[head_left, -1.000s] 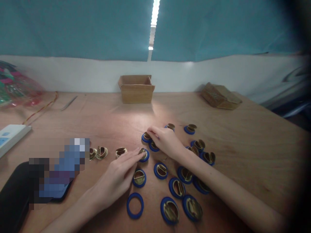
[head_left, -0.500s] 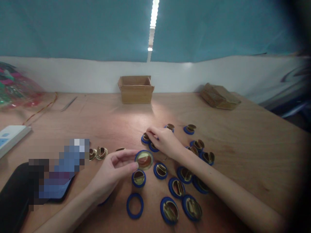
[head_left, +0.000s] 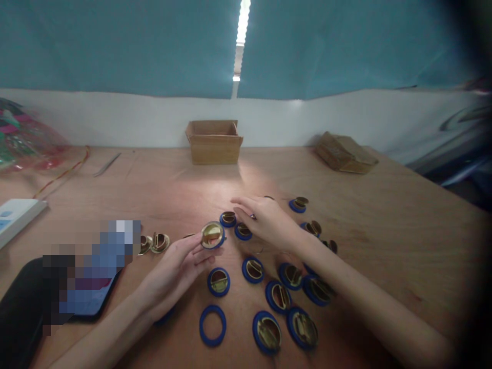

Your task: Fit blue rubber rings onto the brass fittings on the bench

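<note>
Straight beyond the bare blue ring, a gold-and-blue disc is pinched in the fingertips of the left hand. Farther beyond and right of the ring, the right hand has fingers slightly parted, holding nothing visible.

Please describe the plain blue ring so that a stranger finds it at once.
From the open cardboard box on the wooden table, come straight towards the viewer. The blue ring lies near the picture's bottom. Unlike its fully visible, gold-centred neighbours, it frames only bare wood.
</note>
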`<state>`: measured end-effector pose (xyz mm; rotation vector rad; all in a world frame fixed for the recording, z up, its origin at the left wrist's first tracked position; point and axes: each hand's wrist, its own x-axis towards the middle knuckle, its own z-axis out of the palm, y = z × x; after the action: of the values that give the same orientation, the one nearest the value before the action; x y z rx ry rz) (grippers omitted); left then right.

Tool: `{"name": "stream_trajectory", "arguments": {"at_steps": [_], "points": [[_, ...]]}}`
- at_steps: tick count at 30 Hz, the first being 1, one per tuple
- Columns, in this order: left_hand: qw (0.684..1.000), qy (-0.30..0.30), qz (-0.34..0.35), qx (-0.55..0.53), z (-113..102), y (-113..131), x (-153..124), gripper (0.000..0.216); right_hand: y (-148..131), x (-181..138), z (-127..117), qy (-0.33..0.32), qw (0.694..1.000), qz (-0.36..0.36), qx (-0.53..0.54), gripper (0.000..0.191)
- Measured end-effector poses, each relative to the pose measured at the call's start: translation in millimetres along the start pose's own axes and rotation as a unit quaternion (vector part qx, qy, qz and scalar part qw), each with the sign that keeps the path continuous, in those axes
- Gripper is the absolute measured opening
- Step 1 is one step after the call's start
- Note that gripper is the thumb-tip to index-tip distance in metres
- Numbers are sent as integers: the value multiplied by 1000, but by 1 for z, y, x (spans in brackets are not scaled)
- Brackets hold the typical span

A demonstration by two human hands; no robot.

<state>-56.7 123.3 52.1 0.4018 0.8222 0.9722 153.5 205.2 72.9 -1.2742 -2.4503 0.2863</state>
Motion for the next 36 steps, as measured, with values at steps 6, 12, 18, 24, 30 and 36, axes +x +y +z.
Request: {"name": "stream_trajectory", "arguments": {"at_steps": [6,12,18,24,30,36], "points": [[1000,1,7,5,-2,-1,1,23,-5,-21,-58,-78,995,42,-37,15],[999,-21,12,20,-2,0,0,25,17,-54,-55,-268,961,54,37,15],[999,-37,-4,26,-2,1,2,24,32,-64,-50,-264,959,83,65,20],[998,-36,-17,39,-1,1,1,23,39,-70,-43,-242,964,89,71,18],[999,-30,-16,42,0,-1,1,22,49,-66,-34,-212,971,110,11,13],[999,-35,-16,34,-1,-3,1,20,47,-60,-22,-175,977,122,23,18]]}}
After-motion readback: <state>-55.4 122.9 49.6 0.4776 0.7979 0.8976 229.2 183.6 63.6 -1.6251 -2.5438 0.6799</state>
